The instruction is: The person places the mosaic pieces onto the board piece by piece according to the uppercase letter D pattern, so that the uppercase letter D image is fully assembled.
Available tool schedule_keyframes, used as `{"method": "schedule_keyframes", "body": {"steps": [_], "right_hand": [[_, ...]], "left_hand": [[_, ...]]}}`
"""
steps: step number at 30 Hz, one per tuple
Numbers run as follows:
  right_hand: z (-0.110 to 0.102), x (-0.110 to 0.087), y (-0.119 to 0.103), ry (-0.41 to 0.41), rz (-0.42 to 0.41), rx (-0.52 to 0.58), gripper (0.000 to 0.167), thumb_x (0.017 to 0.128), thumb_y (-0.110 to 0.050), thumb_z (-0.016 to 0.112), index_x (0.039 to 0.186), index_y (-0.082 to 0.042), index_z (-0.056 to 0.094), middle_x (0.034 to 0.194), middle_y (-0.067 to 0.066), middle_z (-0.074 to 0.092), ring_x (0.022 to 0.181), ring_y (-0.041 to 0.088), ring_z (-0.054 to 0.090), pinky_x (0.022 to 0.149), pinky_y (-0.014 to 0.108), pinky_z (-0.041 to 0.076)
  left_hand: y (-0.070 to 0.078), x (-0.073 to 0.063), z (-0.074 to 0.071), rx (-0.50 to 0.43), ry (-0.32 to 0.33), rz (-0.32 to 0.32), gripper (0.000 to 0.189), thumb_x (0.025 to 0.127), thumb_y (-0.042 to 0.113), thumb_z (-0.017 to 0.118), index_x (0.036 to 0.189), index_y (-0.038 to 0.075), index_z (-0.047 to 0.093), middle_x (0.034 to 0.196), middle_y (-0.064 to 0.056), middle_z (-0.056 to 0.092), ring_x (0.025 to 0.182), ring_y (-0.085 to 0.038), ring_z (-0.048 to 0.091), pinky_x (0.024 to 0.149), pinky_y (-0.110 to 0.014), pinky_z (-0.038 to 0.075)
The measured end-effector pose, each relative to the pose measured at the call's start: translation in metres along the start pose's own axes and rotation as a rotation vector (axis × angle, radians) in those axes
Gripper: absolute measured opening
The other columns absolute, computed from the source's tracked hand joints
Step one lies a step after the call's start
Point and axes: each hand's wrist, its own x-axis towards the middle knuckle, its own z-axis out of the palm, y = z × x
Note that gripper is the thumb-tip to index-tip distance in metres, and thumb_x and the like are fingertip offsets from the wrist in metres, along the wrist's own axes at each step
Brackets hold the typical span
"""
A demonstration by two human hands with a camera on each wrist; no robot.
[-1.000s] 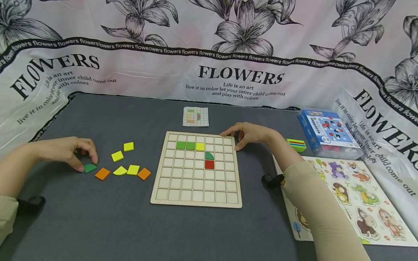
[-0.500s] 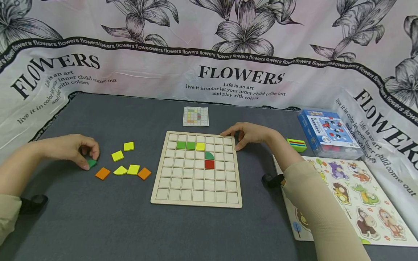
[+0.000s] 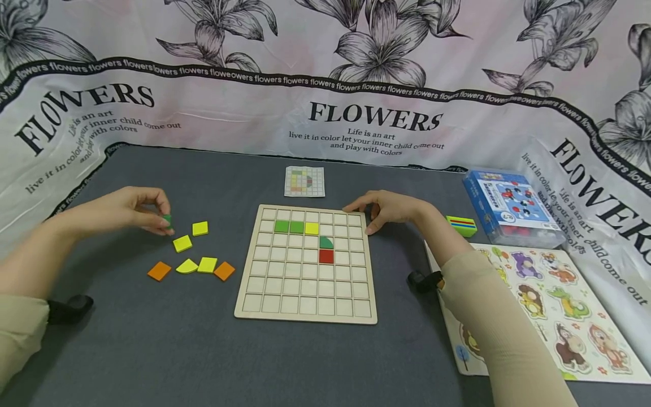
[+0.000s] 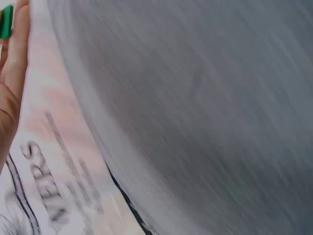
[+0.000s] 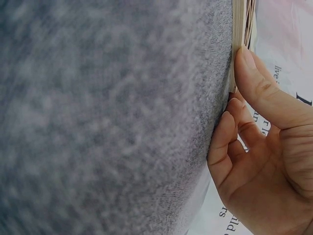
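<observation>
My left hand (image 3: 133, 208) pinches a green tile (image 3: 168, 219) between thumb and fingertips, raised over the table left of the loose tiles. In the left wrist view the green tile (image 4: 6, 22) shows at the top left edge. My right hand (image 3: 395, 208) holds the far right corner of a wooden grid board (image 3: 300, 305), thumb on the side edge, index finger at the back edge. On the board sit two green squares (image 3: 289, 226), a yellow square (image 3: 312, 228), a green quarter-round tile (image 3: 326, 243) and a red square (image 3: 326, 256).
Several yellow tiles (image 3: 207, 265) and two orange tiles (image 3: 224, 271) lie left of the board. Behind it is a small pattern card (image 3: 304, 182). On the right are an animal puzzle board (image 3: 539, 305), a striped green block (image 3: 461, 226) and a blue box (image 3: 511, 206).
My left hand has picked up the green tile from the table and moved it up, forward and to the right. The right hand stays at the board's corner.
</observation>
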Motion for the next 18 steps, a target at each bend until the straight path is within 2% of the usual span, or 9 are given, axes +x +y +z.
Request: {"method": "schedule_keyframes", "body": {"steps": [4,8,13,18], "right_hand": [[0.000,-0.001,0.000,0.003,-0.002,-0.003,0.066,0.080,-0.015,0.081,0.141,-0.020,0.057,0.137,0.016,0.047,0.090,0.024,0.048,0.079,0.034,0.044],[0.000,-0.003,0.000,-0.001,-0.009,0.005,0.067,0.080,-0.014,0.082,0.141,-0.019,0.056,0.136,0.016,0.047,0.090,0.025,0.047,0.079,0.034,0.044],[0.000,-0.002,0.001,-0.007,-0.011,0.017,0.067,0.080,-0.014,0.081,0.142,-0.019,0.055,0.137,0.016,0.045,0.088,0.024,0.047,0.078,0.034,0.045],[0.000,-0.002,0.001,-0.004,-0.009,0.018,0.067,0.080,-0.013,0.081,0.141,-0.019,0.056,0.138,0.017,0.045,0.089,0.024,0.048,0.079,0.034,0.045]], "left_hand": [[0.028,0.013,0.011,-0.009,0.045,0.037,0.021,0.098,0.019,0.062,0.108,0.003,0.054,0.106,-0.007,0.068,0.097,-0.019,0.073,0.086,-0.029,0.057],[0.051,0.030,0.026,0.007,0.055,0.114,0.019,0.096,0.018,0.064,0.108,0.004,0.058,0.102,-0.009,0.067,0.092,-0.023,0.068,0.082,-0.031,0.056],[0.070,0.050,0.043,0.021,0.031,0.163,0.022,0.095,0.019,0.066,0.111,0.004,0.065,0.109,-0.012,0.066,0.093,-0.027,0.064,0.080,-0.033,0.054],[0.084,0.067,0.060,0.072,0.023,0.178,0.022,0.093,0.018,0.068,0.112,0.008,0.071,0.103,-0.012,0.068,0.084,-0.029,0.059,0.074,-0.032,0.050]]}}
